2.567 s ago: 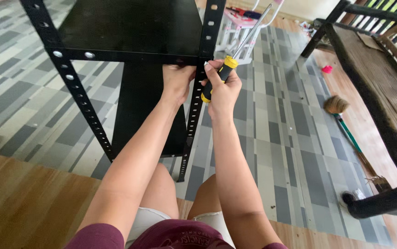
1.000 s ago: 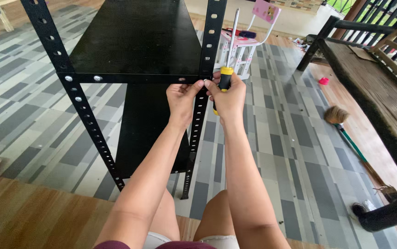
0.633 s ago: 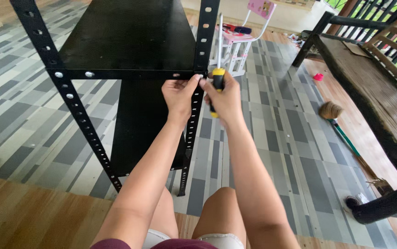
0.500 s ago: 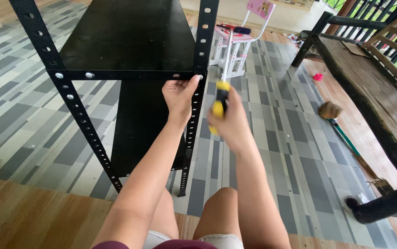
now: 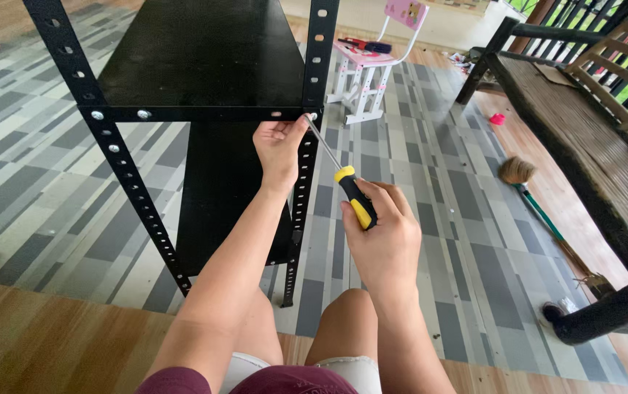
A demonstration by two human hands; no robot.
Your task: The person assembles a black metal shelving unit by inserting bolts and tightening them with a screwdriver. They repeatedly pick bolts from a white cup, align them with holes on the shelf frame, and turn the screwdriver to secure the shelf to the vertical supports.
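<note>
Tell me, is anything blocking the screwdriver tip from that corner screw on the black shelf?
Nothing visible does. The screwdriver, held in the right hand, has its tip at the corner screw; the left hand grips the shelf edge beside it.

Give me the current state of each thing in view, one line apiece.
Left hand: gripping the shelf's front edge by the corner post.
Right hand: closed on the screwdriver handle.
Screwdriver: tip at the corner screw, shaft slanting down to the right hand.
Black shelf unit: standing upright, bolts showing in its front edge.
Small pink chair: upright, items lying on its seat.
Broom: lying flat on the floor.
</note>
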